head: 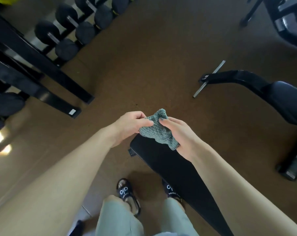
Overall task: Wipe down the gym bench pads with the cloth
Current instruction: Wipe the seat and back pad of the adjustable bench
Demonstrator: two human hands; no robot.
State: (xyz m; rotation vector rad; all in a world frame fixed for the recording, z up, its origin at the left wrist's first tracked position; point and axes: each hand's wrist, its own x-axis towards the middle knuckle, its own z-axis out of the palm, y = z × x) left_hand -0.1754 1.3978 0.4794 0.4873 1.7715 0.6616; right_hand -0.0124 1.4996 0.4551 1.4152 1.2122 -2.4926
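Left sandal [125, 193], near centre: white logo on the dark strap, reading roughly "alo", seen upside down; a smaller line of lettering beneath it is too blurred to read. Right sandal [170, 189], partly hidden beside the bench [178, 174]: part of the same white logo, with small illegible lettering. White label [72, 111] on the end of the rack foot, left: no legible print.

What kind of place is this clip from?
Almost certainly a gym's free-weights area: a dumbbell rack stands at upper left, a padded bench runs under the hands, and a second bench sits to the right. Both hands hold a green cloth above the near bench.
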